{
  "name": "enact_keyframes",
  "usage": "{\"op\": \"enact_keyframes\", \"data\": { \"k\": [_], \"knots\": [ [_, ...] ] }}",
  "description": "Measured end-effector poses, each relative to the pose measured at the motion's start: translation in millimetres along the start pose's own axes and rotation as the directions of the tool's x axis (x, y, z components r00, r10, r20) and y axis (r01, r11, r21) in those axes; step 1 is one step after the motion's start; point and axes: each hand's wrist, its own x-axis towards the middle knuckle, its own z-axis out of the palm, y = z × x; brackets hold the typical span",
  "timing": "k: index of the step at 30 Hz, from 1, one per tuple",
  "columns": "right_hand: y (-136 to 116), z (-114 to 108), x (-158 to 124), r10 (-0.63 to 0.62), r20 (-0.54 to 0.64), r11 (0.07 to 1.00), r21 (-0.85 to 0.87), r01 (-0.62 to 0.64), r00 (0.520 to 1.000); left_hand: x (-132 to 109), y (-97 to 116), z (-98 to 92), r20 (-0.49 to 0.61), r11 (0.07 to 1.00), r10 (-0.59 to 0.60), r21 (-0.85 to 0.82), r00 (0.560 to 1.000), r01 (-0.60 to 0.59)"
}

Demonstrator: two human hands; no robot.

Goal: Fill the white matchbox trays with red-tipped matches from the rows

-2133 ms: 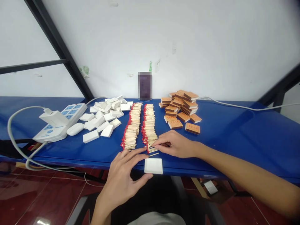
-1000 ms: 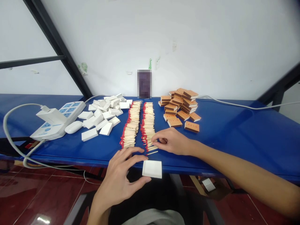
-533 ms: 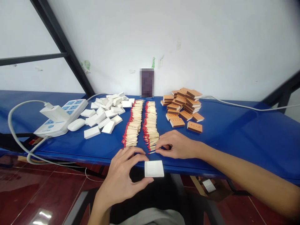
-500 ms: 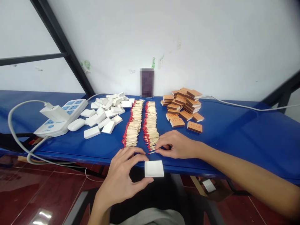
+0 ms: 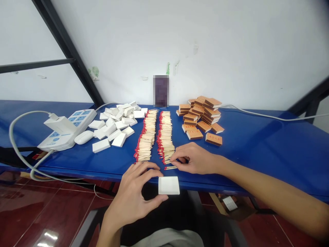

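Note:
Between the thumb and fingers of my left hand point(image 5: 136, 193) is a white matchbox tray point(image 5: 169, 185), its hollow side up, just off the table's front edge. No matches show inside it. My right hand point(image 5: 194, 159) is closed in a pinch at the near end of the right-hand row of matches point(image 5: 166, 135). A couple of matches point(image 5: 170, 168) with red heads pointing left stick out from under its fingertips. Beside that row runs a second row of matches point(image 5: 147, 137), also with red heads to the left.
White matchbox trays point(image 5: 119, 120) are heaped at the left, near a white mouse point(image 5: 83, 137) and a power strip point(image 5: 83, 118) with a plugged-in charger point(image 5: 63, 124). Orange matchboxes point(image 5: 199, 115) are piled at the right. A pixelated dark panel point(image 5: 161, 91) stands against the wall.
Another match head now shows beside the single one at my right fingertips. My left hand and the tray have hardly moved.

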Motion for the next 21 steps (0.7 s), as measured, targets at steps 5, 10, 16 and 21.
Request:
{"op": "enact_keyframes", "data": {
  "k": [5, 10, 16, 21],
  "knots": [
    [1.6, -0.8, 1.9, 0.016, 0.037, 1.000, -0.026, -0.015, 0.999, 0.9, -0.3, 1.8, -0.022, 1.000, 0.009, -0.005, 1.000, -0.009],
    [1.4, -1.3, 1.6, 0.019, 0.062, 1.000, 0.003, -0.020, 0.998, 1.6, -0.6, 1.8, -0.037, 1.000, 0.013, -0.012, 0.999, -0.013],
    [0.2, -0.2, 1.4, 0.027, -0.025, 1.000, 0.016, -0.027, 0.999, 0.7, -0.9, 2.3, -0.035, 1.000, 0.020, -0.009, 0.999, -0.021],
    [0.3, -0.6, 3.5, 0.050, -0.025, 0.998, -0.034, -0.051, 0.998, 0.5, -0.9, 2.7, -0.034, 1.000, 0.014, -0.007, 0.999, -0.014]
  ]
}}
